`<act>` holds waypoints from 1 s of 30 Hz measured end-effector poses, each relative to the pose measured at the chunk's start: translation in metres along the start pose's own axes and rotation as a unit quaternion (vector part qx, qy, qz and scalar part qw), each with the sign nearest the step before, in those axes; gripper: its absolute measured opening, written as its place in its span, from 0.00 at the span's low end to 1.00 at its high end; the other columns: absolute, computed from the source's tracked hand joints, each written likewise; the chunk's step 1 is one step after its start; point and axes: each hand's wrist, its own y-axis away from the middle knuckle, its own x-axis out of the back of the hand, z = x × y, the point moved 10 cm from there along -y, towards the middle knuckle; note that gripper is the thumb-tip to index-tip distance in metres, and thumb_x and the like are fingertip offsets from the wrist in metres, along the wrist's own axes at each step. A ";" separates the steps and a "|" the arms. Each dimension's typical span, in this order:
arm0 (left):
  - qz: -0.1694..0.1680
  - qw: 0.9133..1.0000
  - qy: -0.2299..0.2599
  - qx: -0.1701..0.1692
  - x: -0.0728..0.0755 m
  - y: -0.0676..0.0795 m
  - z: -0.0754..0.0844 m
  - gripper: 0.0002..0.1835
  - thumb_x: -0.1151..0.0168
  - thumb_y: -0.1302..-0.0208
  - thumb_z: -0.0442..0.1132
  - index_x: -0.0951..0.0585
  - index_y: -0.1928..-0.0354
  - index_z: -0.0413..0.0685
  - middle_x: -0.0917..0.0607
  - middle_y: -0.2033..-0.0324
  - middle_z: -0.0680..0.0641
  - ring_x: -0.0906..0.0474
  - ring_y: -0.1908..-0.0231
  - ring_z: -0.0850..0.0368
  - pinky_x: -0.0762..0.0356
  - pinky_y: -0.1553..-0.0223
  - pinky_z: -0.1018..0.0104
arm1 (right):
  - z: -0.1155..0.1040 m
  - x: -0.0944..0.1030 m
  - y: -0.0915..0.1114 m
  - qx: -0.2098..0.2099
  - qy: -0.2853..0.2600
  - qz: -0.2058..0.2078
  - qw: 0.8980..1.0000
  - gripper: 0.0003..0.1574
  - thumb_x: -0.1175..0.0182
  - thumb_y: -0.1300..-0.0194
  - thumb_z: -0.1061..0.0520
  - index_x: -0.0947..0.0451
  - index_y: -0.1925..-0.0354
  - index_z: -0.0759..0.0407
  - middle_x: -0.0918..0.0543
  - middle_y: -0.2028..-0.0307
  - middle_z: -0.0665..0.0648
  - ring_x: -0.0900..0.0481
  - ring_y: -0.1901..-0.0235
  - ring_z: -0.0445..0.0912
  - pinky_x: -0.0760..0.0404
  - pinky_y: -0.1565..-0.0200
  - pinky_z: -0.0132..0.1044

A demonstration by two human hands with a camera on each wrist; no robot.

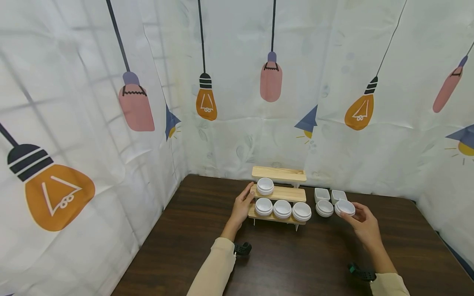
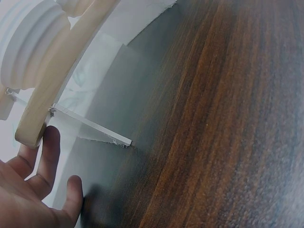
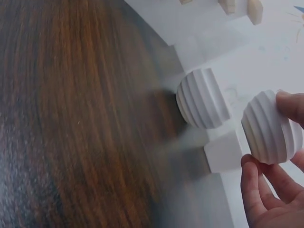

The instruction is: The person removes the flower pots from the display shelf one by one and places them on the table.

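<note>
A tiered wooden display stand [image 1: 292, 194] with white supports stands on the dark table. My left hand [image 1: 241, 207] grips its left end, fingertips at the end of a board [image 2: 57, 71]. Several white ribbed round bowls sit on it: three along the bottom tier, including the middle one [image 1: 282, 209], and one bowl [image 1: 265, 186] at the left of the middle tier. The top board [image 1: 278, 173] is bare. My right hand [image 1: 366, 228] pinches another ribbed bowl [image 3: 267, 128] between thumb and fingers, held up off the table in the right wrist view.
Right of the stand, a round ribbed bowl [image 1: 324, 208] rests on the table [image 1: 289, 259]. Behind it are two white square dishes, the left one [image 1: 321, 194] and the right one [image 1: 338, 195]. A curtain [image 1: 237, 139] printed with lamps hangs along the back and sides.
</note>
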 end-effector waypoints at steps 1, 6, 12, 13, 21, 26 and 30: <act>0.001 1.000 0.000 0.000 0.000 0.000 0.000 0.26 0.49 0.19 0.42 0.33 0.23 0.55 0.29 0.27 0.40 0.22 0.48 0.51 0.25 0.37 0.44 | 0.001 0.000 0.000 -0.003 0.002 0.000 1.000 0.44 0.31 0.33 0.43 0.35 0.29 0.61 0.21 0.47 0.50 0.28 0.62 0.20 0.26 0.62 0.19; 0.002 1.000 0.003 0.000 0.001 0.000 0.000 0.26 0.49 0.19 0.42 0.33 0.23 0.55 0.28 0.28 0.40 0.21 0.48 0.53 0.24 0.38 0.45 | 0.010 -0.001 -0.001 -0.027 0.002 -0.005 1.000 0.46 0.32 0.32 0.43 0.37 0.27 0.61 0.25 0.36 0.68 0.30 0.63 0.19 0.27 0.62 0.18; 0.001 1.000 0.006 0.002 0.001 -0.001 -0.002 0.26 0.48 0.19 0.42 0.33 0.23 0.56 0.27 0.29 0.40 0.22 0.51 0.57 0.22 0.39 0.48 | 0.018 -0.002 -0.002 -0.050 0.002 -0.013 0.999 0.48 0.32 0.32 0.41 0.39 0.26 0.60 0.28 0.32 0.71 0.32 0.63 0.19 0.28 0.63 0.18; 0.001 1.000 0.007 0.001 0.001 -0.001 -0.002 0.26 0.48 0.19 0.42 0.33 0.23 0.56 0.27 0.29 0.40 0.22 0.52 0.58 0.22 0.40 0.48 | 0.019 -0.003 -0.002 -0.050 0.003 -0.013 0.999 0.48 0.32 0.32 0.41 0.39 0.26 0.60 0.28 0.32 0.71 0.32 0.63 0.19 0.28 0.63 0.18; -0.001 1.000 0.001 0.003 0.001 0.000 -0.002 0.26 0.48 0.20 0.43 0.32 0.23 0.55 0.28 0.28 0.40 0.20 0.54 0.57 0.25 0.38 0.46 | 0.025 -0.005 -0.004 -0.047 0.014 -0.019 0.999 0.47 0.33 0.31 0.42 0.38 0.27 0.63 0.28 0.34 0.74 0.32 0.65 0.16 0.26 0.64 0.19; -0.003 1.000 -0.004 0.007 0.001 0.000 -0.001 0.26 0.48 0.20 0.43 0.33 0.23 0.55 0.26 0.29 0.39 0.19 0.54 0.56 0.25 0.38 0.46 | 0.028 -0.006 -0.006 -0.047 0.023 -0.019 0.998 0.46 0.33 0.31 0.42 0.38 0.27 0.63 0.27 0.34 0.74 0.33 0.66 0.16 0.27 0.64 0.18; -0.006 1.000 -0.008 0.010 0.001 0.000 0.000 0.27 0.48 0.20 0.44 0.34 0.23 0.55 0.28 0.28 0.40 0.17 0.51 0.51 0.26 0.37 0.46 | 0.030 -0.007 -0.008 -0.047 0.029 -0.019 0.998 0.47 0.33 0.31 0.42 0.38 0.27 0.65 0.27 0.34 0.75 0.33 0.65 0.17 0.28 0.64 0.18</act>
